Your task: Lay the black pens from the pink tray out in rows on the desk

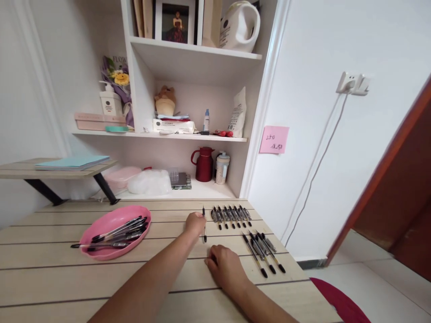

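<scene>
My left hand (pixel 195 224) is closed around a clear-barrelled pen (pixel 205 233) with black ends, held nearly upright in the view. My right hand (pixel 226 264) rests on the table just nearer to me, its fingers curled inward; whether anything is inside them is hidden. A row of pens (pixel 234 216) lies side by side to the right of my left hand. Several more pens (pixel 264 255) lie slanted together to the right of my right hand. On the left, a pink oval tray (pixel 101 256) holds a heap of pens (pixel 123 232), one sticking out over its rim.
The slatted wooden table (pixel 50 287) meets a white shelf unit (pixel 198 50) behind. A small raised stand (pixel 16 168) bears blue paper (pixel 72 162) at the left. A dark red jug (pixel 204 165) and a tumbler (pixel 222 169) stand on the lowest shelf. A red stool (pixel 336 300) is at lower right.
</scene>
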`<action>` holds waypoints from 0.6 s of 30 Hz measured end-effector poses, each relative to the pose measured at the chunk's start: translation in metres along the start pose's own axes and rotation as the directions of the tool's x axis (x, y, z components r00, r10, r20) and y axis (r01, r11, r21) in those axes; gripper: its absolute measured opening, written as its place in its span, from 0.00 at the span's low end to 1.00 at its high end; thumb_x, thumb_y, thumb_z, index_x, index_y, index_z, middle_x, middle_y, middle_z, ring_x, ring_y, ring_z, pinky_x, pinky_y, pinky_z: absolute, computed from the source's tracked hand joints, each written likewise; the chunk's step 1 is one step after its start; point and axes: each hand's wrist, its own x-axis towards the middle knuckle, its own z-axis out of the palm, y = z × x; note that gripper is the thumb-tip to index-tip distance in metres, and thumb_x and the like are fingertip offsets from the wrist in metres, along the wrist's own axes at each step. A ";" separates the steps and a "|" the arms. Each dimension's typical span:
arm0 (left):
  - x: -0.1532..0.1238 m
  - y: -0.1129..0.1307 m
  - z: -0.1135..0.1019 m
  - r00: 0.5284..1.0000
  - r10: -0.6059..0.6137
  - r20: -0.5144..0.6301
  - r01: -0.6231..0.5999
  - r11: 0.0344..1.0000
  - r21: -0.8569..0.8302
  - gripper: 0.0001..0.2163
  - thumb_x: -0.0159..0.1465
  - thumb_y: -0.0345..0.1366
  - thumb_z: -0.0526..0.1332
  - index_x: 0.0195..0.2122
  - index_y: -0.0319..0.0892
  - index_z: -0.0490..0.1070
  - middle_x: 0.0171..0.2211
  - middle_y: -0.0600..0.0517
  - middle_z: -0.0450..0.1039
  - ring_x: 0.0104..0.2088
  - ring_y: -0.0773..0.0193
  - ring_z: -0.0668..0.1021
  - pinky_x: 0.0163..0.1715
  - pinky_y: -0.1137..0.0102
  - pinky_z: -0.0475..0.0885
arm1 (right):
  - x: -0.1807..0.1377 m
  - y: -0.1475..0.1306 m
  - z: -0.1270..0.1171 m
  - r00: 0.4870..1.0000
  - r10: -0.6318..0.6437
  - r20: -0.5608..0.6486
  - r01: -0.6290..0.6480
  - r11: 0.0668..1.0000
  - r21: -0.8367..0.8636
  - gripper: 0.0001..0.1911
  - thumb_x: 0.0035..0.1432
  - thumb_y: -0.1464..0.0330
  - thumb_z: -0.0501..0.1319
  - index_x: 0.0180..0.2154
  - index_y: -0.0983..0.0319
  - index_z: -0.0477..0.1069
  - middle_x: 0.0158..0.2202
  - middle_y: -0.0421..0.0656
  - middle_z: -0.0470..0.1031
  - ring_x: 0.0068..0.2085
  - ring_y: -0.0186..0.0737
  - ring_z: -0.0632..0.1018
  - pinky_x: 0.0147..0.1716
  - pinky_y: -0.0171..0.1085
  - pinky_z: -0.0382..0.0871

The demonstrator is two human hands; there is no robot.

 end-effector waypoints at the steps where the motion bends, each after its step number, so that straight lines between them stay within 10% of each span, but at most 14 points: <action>1: 0.007 0.002 0.003 1.000 -0.006 0.022 0.005 0.999 0.051 0.13 0.59 0.38 0.55 0.42 0.37 0.66 0.40 0.48 0.69 0.37 0.63 0.73 0.36 0.64 0.70 | -0.001 0.001 0.000 1.000 -0.008 0.002 0.008 1.000 0.008 0.07 0.51 0.67 0.53 0.29 0.60 0.68 0.30 0.42 0.73 0.32 0.37 0.71 0.28 0.33 0.53; 18: 0.068 0.017 0.038 0.993 0.023 0.112 -0.085 0.807 0.585 0.15 0.59 0.37 0.55 0.46 0.39 0.63 0.45 0.47 0.66 0.42 0.61 0.72 0.39 0.62 0.69 | 0.001 0.008 -0.003 0.998 -0.017 0.057 0.013 0.998 0.068 0.06 0.48 0.68 0.54 0.30 0.60 0.68 0.31 0.42 0.73 0.32 0.37 0.72 0.28 0.33 0.53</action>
